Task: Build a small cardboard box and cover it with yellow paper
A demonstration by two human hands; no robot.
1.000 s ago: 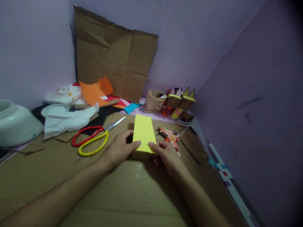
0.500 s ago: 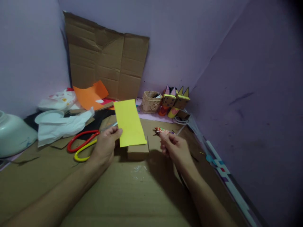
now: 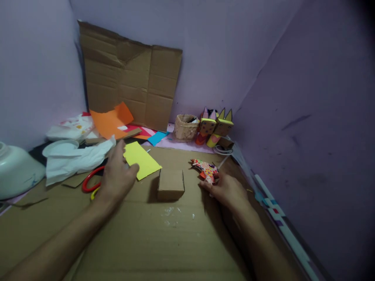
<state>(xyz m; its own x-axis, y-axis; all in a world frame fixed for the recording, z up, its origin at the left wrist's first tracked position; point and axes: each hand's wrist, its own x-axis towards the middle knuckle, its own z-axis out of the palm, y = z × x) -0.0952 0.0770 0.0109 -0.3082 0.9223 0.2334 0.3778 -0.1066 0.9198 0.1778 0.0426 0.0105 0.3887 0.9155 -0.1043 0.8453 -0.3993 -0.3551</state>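
Evidently both hands are busy with loose paper pieces. The left hand (image 3: 115, 175) is open, thumb well apart from the fingers, beside the yellow paper (image 3: 145, 162); whether it touches the sheet is unclear. The right hand (image 3: 231, 191) is partly curled at the near edge of the floral piece (image 3: 208, 168), and I cannot tell if its fingertips have hold of it. Lifting either thin, flat piece would call for a light pinch at an edge.

Between the hands sits the small cardboard box (image 3: 170, 186), squared, brown and matt. The yellow paper is smooth and straight-sided, just to the box's far left; the floral piece is angular and brightly printed, to its right. Shiny clear patches (image 3: 170, 212) mark the cardboard covering (image 3: 140, 253) on the near side.
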